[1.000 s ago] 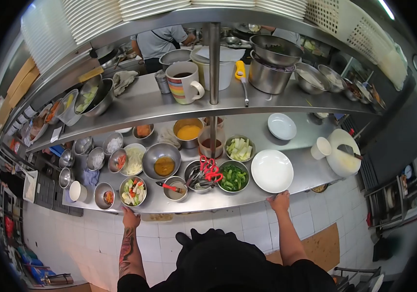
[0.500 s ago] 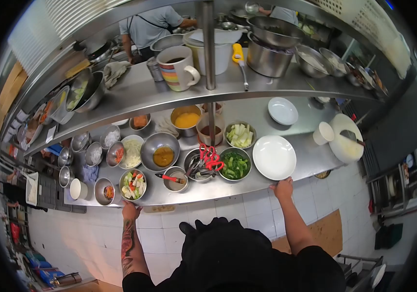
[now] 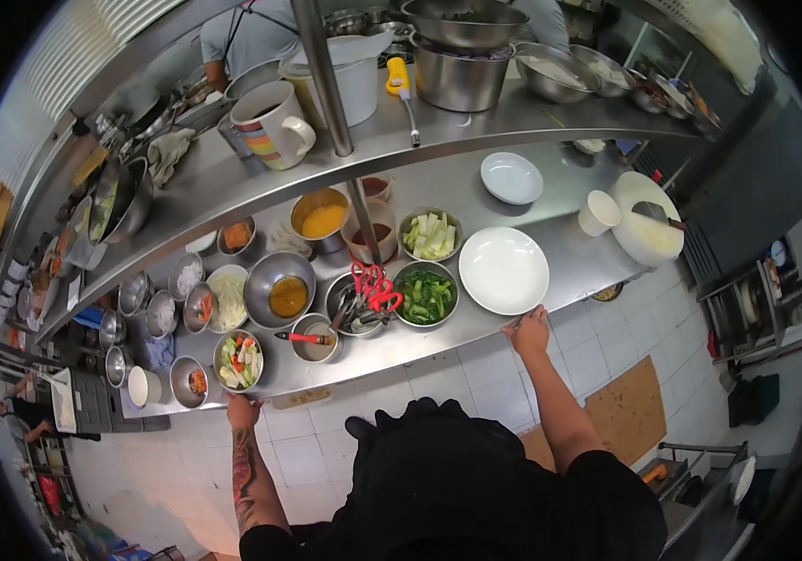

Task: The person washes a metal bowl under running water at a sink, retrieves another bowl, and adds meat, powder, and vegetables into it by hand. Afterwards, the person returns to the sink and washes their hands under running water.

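Note:
My left hand [image 3: 243,411] holds the front edge of the steel counter [image 3: 401,366], just below a metal bowl of mixed cut vegetables [image 3: 239,362]. Its fingertips are partly hidden. Farther right, my right hand [image 3: 529,332] is closed over the same edge, close under a bare white plate [image 3: 504,270]. Between the hands stand a bowl of chopped greens [image 3: 425,294], a container with red-handled scissors [image 3: 377,287] and other utensils, and a small pot with a red-handled brush [image 3: 305,338] across it.
Several metal bowls of ingredients stand behind, one with yellow liquid [image 3: 319,221]. A raised shelf [image 3: 476,131] on a post [image 3: 324,84] crosses above, bearing a striped mug [image 3: 272,126] and pots. At right are a paper cup [image 3: 599,213] and a white tub [image 3: 646,220]. People stand beyond the shelf.
The view has turned, so the counter and its contents appear tilted and shifted left. Both hands stay at the counter edge. Nothing on the counter has visibly been moved.

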`<action>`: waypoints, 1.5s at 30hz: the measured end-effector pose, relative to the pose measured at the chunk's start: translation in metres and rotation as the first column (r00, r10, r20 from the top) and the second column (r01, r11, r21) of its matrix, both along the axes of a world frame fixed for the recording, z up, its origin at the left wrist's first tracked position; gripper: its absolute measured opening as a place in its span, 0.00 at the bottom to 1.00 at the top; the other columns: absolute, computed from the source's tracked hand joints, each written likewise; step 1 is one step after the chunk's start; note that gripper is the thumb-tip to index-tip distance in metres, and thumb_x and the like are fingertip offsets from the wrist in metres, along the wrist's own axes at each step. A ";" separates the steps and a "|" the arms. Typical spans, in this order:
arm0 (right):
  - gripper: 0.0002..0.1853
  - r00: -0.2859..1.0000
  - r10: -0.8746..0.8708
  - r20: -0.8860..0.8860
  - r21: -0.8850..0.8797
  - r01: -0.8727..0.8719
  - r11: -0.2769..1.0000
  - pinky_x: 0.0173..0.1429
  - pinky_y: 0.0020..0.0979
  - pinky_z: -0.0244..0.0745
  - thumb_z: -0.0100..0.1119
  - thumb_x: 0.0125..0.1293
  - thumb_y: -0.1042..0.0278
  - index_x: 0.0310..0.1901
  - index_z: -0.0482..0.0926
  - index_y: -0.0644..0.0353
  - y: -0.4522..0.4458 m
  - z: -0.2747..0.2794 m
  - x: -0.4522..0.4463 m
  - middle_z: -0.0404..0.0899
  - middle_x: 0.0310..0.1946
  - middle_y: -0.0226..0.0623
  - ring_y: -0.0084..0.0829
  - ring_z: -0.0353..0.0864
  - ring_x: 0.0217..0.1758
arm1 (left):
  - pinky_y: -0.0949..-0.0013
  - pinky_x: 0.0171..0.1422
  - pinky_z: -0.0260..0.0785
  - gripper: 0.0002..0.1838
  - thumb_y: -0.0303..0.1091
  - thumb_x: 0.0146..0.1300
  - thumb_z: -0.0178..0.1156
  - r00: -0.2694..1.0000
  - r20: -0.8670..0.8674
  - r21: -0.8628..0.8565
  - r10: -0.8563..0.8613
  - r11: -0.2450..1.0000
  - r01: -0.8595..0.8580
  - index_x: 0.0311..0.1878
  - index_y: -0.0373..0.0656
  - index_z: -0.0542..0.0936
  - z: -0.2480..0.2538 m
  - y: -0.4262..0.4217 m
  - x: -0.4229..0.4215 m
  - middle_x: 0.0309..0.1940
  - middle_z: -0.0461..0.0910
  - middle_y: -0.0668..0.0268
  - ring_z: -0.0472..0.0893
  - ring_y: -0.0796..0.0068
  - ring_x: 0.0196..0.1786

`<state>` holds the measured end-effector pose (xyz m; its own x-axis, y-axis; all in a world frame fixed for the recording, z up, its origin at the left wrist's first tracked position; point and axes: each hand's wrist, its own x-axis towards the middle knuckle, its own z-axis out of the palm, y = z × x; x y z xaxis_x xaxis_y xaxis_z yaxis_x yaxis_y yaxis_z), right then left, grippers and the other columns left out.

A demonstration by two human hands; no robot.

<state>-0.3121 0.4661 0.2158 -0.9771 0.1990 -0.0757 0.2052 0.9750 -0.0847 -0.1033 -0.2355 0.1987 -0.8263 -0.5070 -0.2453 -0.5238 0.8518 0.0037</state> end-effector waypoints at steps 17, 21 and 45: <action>0.51 0.999 0.035 0.001 -0.067 -0.035 0.997 0.71 0.44 0.63 0.70 0.53 0.43 0.67 0.59 0.74 -0.008 0.019 0.004 0.56 0.68 0.67 0.61 0.55 0.73 | 0.53 0.61 0.71 0.44 0.46 0.55 0.67 0.965 -0.110 0.102 0.239 0.968 -0.228 0.71 0.40 0.59 0.019 0.025 0.017 0.74 0.52 0.49 0.73 0.48 0.63; 0.51 0.999 0.020 0.043 -0.033 -0.018 0.999 0.70 0.44 0.64 0.70 0.52 0.43 0.67 0.61 0.74 -0.008 0.018 0.002 0.58 0.67 0.67 0.61 0.56 0.72 | 0.55 0.62 0.71 0.45 0.44 0.55 0.68 0.965 -0.121 0.149 0.234 0.965 -0.215 0.73 0.41 0.57 0.021 0.030 0.029 0.75 0.50 0.50 0.72 0.49 0.65; 0.51 0.997 -0.031 -0.073 -0.105 0.023 0.994 0.74 0.38 0.59 0.65 0.57 0.42 0.69 0.55 0.77 -0.003 -0.011 0.017 0.45 0.74 0.60 0.54 0.43 0.78 | 0.62 0.67 0.65 0.35 0.55 0.64 0.60 0.959 0.256 0.694 -0.119 0.714 -0.096 0.65 0.37 0.72 0.024 0.211 0.044 0.60 0.75 0.50 0.75 0.58 0.63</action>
<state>-0.2953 0.4629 0.2046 -0.9751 0.2206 -0.0245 0.2209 0.9542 -0.2015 -0.0594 -0.0244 0.2229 -0.6790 -0.0939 -0.7281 -0.5853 0.6679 0.4596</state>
